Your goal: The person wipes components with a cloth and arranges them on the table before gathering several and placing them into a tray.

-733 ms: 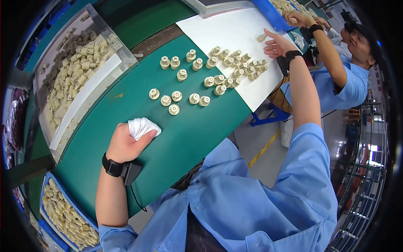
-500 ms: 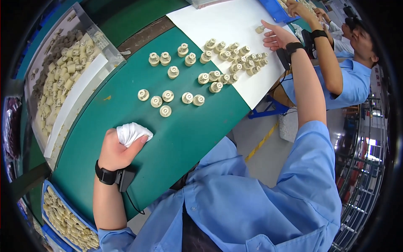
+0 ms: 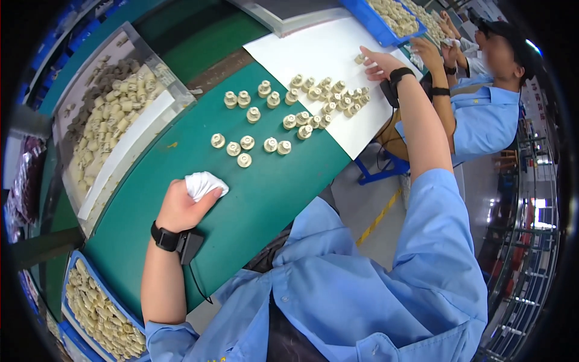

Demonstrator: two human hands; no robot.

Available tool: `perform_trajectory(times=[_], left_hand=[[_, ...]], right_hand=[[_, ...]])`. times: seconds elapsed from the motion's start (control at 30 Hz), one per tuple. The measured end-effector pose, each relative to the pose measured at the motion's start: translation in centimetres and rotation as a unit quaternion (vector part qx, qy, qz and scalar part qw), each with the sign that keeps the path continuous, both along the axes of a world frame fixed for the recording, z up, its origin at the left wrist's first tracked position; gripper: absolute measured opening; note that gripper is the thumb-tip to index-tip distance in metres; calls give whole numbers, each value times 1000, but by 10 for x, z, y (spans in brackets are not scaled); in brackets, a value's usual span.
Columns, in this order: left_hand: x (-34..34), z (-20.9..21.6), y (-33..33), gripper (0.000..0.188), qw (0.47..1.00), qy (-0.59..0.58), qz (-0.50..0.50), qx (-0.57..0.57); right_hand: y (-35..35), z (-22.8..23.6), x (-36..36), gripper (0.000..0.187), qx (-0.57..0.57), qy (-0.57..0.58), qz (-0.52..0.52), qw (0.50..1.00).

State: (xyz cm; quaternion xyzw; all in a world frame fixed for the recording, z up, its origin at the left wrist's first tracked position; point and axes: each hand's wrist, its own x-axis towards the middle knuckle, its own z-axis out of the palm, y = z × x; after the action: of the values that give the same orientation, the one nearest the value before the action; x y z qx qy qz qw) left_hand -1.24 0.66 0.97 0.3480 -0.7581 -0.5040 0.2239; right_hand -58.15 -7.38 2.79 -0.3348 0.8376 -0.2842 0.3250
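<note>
My left hand [image 3: 183,207] is closed round a bunched white cloth [image 3: 206,185] above the green tabletop. On the far right, my right hand [image 3: 384,65] reaches over a white sheet [image 3: 338,45], its fingers apart. Just beyond those fingertips, on the sheet, is a small cream cylindrical part [image 3: 360,58], which they do not seem to grip. Several similar stepped cream parts [image 3: 329,96] stand close together on the sheet, nearer to me than that hand. More of them [image 3: 243,160] stand spaced out across the green tabletop [image 3: 199,247].
A clear-walled tray [image 3: 136,142] at the left holds a heap of cream parts. Blue bins of cream pieces stand at the lower left [image 3: 72,265] and far right [image 3: 368,30]. Close to my right arm sits a co-worker [image 3: 488,114] in a blue shirt, hands raised.
The view has shifted, moving the table scene lower in the picture. My right hand stays beside the same cream part, and my left keeps the cloth. The co-worker's hands have moved.
</note>
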Motion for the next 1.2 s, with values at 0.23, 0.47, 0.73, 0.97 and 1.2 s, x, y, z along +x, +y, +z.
perform_trajectory(times=[0.23, 0.47, 0.73, 0.97, 1.2], left_hand=[[1, -4, 1, 19, 1000, -22, -10, -3], [14, -9, 1, 20, 999, -22, -12, -27], [9, -8, -6, 20, 998, -32, -33, -48], [19, -6, 0, 27, 999, -7, -13, -41], [9, -15, 2, 17, 997, 66, 21, -18]], right_hand=[[-13, 18, 16, 35, 79, 421, 163, 889], [0, 73, 194, 21, -109, 368, 351, 854], [-28, 47, 245, 17, -122, 381, 525, 751], [11, 79, 257, 31, -211, 290, 514, 779], [144, 81, 310, 46, -281, -203, 356, 868]])
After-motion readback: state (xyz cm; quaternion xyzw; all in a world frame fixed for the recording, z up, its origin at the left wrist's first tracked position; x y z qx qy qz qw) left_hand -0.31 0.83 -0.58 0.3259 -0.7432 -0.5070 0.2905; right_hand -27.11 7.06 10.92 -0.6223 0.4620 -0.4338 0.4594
